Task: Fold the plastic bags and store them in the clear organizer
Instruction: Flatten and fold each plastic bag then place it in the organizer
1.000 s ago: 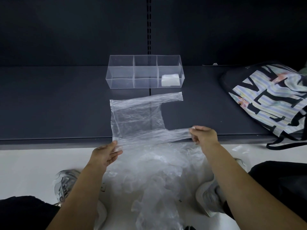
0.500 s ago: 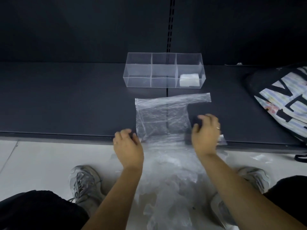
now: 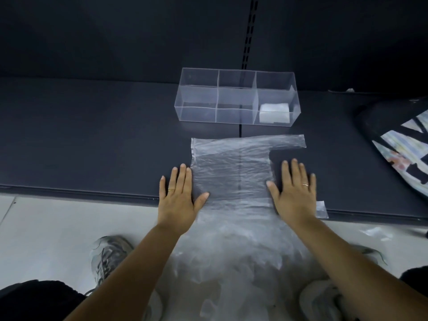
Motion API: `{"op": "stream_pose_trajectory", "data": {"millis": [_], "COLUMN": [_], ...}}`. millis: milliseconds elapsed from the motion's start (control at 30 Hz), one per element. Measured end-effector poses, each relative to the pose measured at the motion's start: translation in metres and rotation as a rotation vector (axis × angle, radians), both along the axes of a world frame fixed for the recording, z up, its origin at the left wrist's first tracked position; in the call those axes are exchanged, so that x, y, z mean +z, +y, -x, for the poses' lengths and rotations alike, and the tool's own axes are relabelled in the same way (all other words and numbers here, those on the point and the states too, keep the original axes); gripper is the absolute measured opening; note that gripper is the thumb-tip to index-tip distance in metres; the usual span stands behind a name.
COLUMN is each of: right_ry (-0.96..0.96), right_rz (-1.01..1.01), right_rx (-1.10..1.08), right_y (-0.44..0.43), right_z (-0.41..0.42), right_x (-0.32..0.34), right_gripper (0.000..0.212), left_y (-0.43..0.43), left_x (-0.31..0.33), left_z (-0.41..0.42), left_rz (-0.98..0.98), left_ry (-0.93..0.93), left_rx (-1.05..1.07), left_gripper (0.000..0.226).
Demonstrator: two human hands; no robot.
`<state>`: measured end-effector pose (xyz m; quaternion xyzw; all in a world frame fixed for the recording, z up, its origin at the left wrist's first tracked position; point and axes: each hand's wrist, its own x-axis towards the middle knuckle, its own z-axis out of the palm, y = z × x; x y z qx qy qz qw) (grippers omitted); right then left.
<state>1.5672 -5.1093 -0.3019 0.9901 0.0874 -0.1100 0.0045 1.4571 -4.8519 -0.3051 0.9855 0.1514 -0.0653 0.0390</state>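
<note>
Both palms were flat, fingers straight, gripping nothing: left hand [image 3: 177,200] at the closed end of the plastic bag [image 3: 231,167], right hand [image 3: 294,195] by its handles [image 3: 287,141], bag stretched left-to-right between them on the shelf [image 3: 92,147], clear organizer [image 3: 199,113] just beyond

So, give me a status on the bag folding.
Done: one folded bag sits in the right-end compartment of the clear organizer; the other compartments look empty. In hand: one plastic bag lies flat on the dark shelf, unfolded, the left hand and right hand open at its sides. Left: fold and store it, then the crumpled pile of bags on the floor.
</note>
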Motion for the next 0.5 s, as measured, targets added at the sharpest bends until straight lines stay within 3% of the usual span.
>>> {"op": "stream_pose_trajectory", "data": {"millis": [100, 200, 300, 500], "right_ry": [-0.044, -0.085, -0.019, -0.013], "right_rz": [-0.056, -0.279, -0.323, -0.139], "right_rx": [-0.034, 0.264, 0.442, 0.164], "right_y": [0.018, 0.080, 0.124, 0.051], "right_z": [-0.013, -0.015, -0.020, -0.072], "right_x": [0.013, 0.022, 0.018, -0.010], "right_gripper": [0.076, 0.063, 0.056, 0.072], "left_y": [-0.003, -0.008, -0.002, 0.022], "left_x": [0.011, 0.019, 0.010, -0.015], "left_z": [-0.027, -0.068, -0.094, -0.091], "left_rz": [0.050, 0.093, 0.074, 0.036], "left_ry": [-0.090, -0.150, -0.061, -0.028], "left_rx": [0.047, -0.091, -0.108, -0.129], "left_gripper": [0.088, 0.069, 0.058, 0.068]}}
